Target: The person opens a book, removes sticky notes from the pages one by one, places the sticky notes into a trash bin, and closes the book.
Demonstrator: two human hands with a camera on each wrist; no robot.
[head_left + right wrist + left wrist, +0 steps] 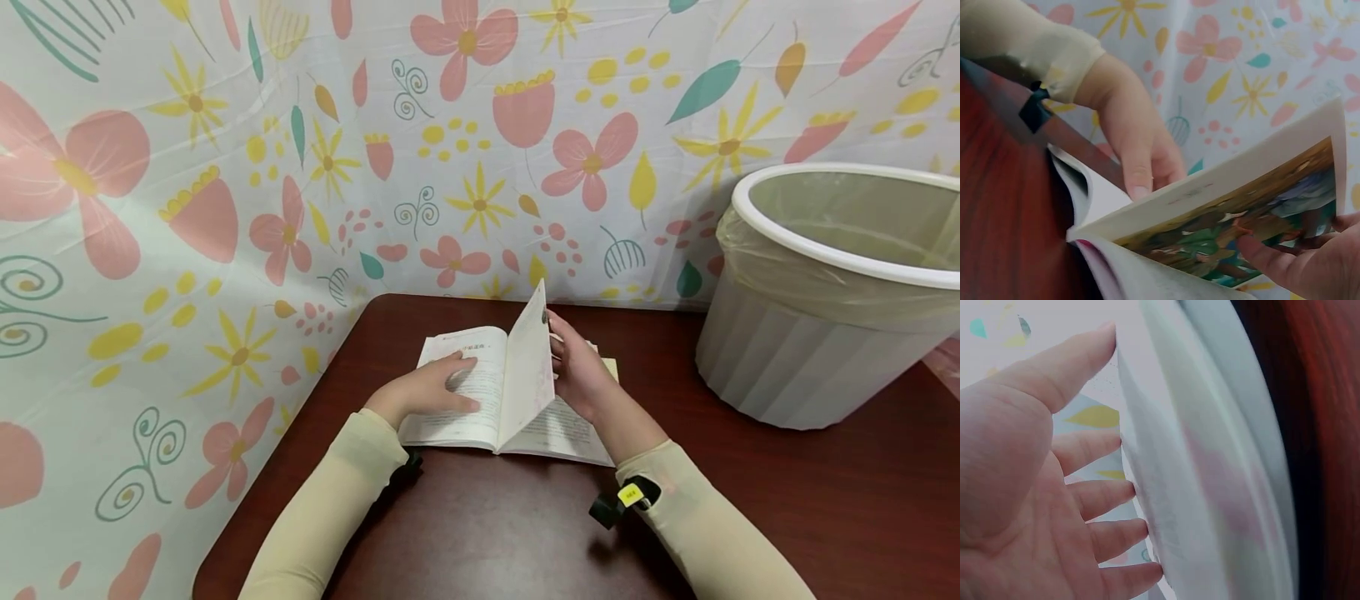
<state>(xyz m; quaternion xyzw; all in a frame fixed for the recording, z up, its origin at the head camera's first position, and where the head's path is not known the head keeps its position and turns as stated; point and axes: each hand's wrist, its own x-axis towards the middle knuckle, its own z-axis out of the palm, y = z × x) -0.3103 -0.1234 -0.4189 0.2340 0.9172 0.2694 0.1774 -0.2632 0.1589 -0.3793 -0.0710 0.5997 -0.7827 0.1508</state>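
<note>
A book (465,400) lies open on the table, text on its left page. A page or thin sheaf of pages (528,367) stands up from the spine. My right hand (581,367) holds that raised part near its outer edge. In the right wrist view, my right thumb lies against a colour picture (1222,225) on its right-hand face. My left hand (431,387) rests on the left page, thumb and fingers spread. The left wrist view shows the fingertips of my left hand (1035,469) touching the white paper (1147,456).
A large bin (802,342) with a white rim and a plastic liner stands to the right on the dark red-brown table (465,525). A flower-patterned cloth (480,150) hangs behind and to the left. A pale yellow edge (612,367) shows beside the book's right side.
</note>
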